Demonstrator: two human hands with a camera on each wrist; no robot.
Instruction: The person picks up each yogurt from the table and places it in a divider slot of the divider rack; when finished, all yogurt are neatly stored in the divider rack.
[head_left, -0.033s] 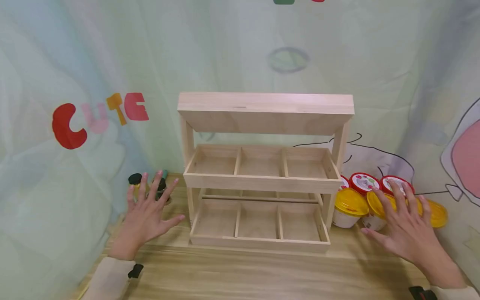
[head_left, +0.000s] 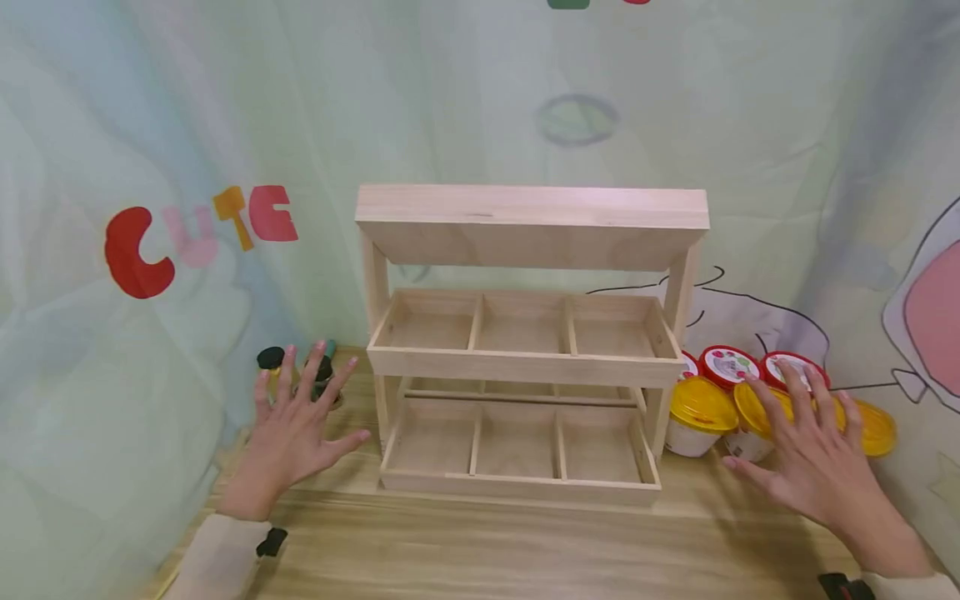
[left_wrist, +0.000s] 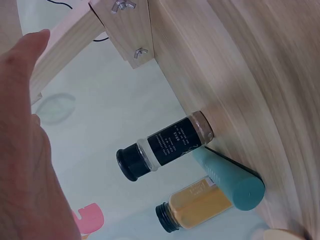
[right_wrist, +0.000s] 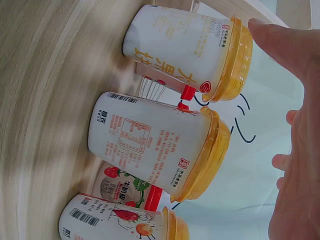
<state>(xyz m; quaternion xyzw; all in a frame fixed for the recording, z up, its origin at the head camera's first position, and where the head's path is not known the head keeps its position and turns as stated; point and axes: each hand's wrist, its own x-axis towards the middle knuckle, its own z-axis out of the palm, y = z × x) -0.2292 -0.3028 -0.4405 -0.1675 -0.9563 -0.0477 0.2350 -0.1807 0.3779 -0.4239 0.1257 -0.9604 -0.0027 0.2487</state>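
A rack (head_left: 525, 350) stands mid-tabletop (head_left: 480, 542) at the back edge; bottles (head_left: 300, 375) left of it, cups (head_left: 720, 400) right.

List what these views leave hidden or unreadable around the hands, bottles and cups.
- Head view: left hand covers most of the bottles.
- Head view: right hand covers part of the yellow-lidded cups; total cup count unclear.
- Right wrist view: cup labels too small to read.
- Left wrist view: fingertips cut off; dark-capped bottle print illegible.
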